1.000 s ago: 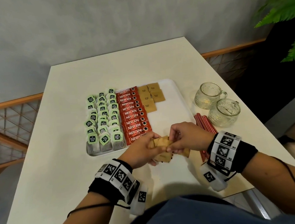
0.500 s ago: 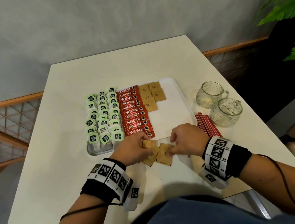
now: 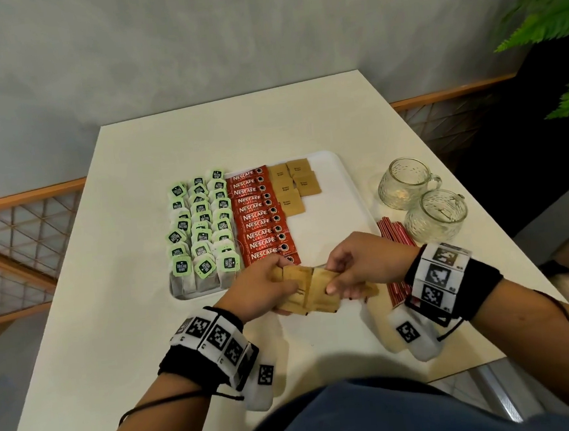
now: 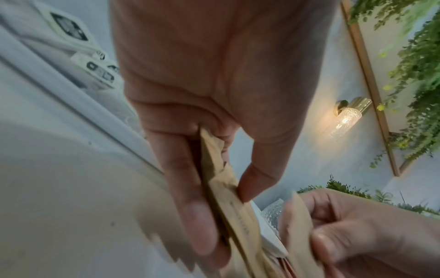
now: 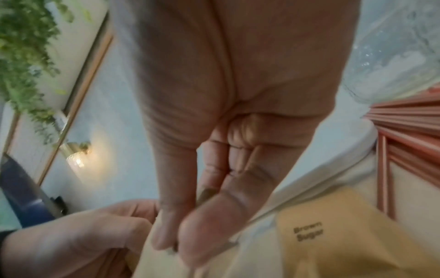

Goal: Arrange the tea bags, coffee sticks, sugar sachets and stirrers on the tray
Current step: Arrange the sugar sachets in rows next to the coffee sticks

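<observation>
The table (image 3: 139, 296) carries everything, and on it sits the white tray (image 3: 340, 203), filling up in neat columns so each kind stays easy to pick. Tea bags (image 3: 201, 229) take the left side in three files, coffee sticks (image 3: 262, 213) run down the middle, and a few sugar sachets (image 3: 294, 187) start a third column at the far end, leaving bare tray on the right. Two glass cups (image 3: 422, 199) stand off the tray, with the red stirrers (image 3: 395, 236) lying beside them, not yet placed. Down front, both hands work a bundle of sachets (image 3: 308, 290) just at the tray's near edge. Left hand (image 3: 265, 285) clamps the stack between thumb and fingers; right hand (image 3: 363, 263) pinches one sachet, likely peeling it off to lay down next.
</observation>
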Tool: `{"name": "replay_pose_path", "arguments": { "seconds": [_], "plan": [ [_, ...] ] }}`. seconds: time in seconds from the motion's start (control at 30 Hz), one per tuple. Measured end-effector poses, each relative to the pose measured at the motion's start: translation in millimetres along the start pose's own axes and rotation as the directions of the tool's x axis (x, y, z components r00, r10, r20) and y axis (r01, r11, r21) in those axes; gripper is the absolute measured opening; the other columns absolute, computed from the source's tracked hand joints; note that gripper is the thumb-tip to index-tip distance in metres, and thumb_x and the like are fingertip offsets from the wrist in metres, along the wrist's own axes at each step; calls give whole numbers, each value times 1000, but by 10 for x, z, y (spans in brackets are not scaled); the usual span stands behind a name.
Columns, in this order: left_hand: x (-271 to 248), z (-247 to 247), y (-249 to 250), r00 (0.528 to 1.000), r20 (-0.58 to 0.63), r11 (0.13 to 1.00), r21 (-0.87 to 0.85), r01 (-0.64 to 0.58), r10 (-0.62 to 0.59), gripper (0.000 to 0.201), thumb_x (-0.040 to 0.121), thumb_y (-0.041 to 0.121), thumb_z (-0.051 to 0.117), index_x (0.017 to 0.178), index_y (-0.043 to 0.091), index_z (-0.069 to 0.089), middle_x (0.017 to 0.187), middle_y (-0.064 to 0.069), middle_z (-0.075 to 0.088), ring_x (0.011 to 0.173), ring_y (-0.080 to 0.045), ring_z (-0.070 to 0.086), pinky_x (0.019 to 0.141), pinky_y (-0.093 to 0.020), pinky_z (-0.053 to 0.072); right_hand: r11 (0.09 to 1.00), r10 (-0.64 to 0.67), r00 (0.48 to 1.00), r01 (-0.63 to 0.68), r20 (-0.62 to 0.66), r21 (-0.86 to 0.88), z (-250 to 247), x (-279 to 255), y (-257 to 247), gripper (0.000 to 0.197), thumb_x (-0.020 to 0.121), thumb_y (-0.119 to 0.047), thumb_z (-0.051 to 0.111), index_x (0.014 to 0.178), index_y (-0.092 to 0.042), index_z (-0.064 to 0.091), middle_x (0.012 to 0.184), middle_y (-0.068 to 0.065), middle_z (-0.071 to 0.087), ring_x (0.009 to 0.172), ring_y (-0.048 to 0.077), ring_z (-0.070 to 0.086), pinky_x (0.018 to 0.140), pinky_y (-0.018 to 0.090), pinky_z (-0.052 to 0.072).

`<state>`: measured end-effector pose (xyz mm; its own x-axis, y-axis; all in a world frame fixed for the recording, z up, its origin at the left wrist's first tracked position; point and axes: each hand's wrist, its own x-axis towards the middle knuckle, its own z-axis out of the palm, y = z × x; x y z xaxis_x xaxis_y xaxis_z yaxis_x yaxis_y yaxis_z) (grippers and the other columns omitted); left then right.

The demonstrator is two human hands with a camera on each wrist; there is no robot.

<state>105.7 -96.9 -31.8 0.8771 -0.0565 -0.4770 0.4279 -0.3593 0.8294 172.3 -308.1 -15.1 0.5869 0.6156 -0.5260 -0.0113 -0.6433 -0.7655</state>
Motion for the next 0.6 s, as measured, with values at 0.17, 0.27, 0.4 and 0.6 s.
{"name": "replay_pose_path", "arguments": {
  "seconds": [0.17,0.27,0.4,0.6],
  "plan": [
    [32,164,76,997,82,981,-191,15,1,19,90,16,67,104,9,57,99,-8,66,84,-23,71,72,-42,62,995,-14,994,25,-112,96,64,81,53,30,71,-6,82,89,-4,58,72,16,71,67,30,71,63,35,60],
    [51,228,57,987,148,989,-142,-35,56,38,78,14,79,106,10,54,97,-7,67,85,-24,73,65,-38,61,991,-2,992,19,-126,133,82,59,63,32,71,-1,82,90,-4,56,70,13,70,65,29,71,62,35,61],
    [95,230,23,990,126,994,-92,-51,63,38,78,4,78,106,5,53,93,-8,65,80,-27,72,56,-36,61,994,48,968,-21,-247,112,-59,-42,117,34,66,6,83,92,-1,62,76,12,67,62,24,70,59,34,60],
    [109,178,-2,995,78,998,-8,-57,58,34,77,3,78,102,11,56,95,-7,66,76,-22,71,56,-35,60,920,56,919,-200,-390,-339,-153,-131,231,26,60,-24,88,81,-18,75,77,-3,72,68,11,67,69,29,58]
  ]
}}
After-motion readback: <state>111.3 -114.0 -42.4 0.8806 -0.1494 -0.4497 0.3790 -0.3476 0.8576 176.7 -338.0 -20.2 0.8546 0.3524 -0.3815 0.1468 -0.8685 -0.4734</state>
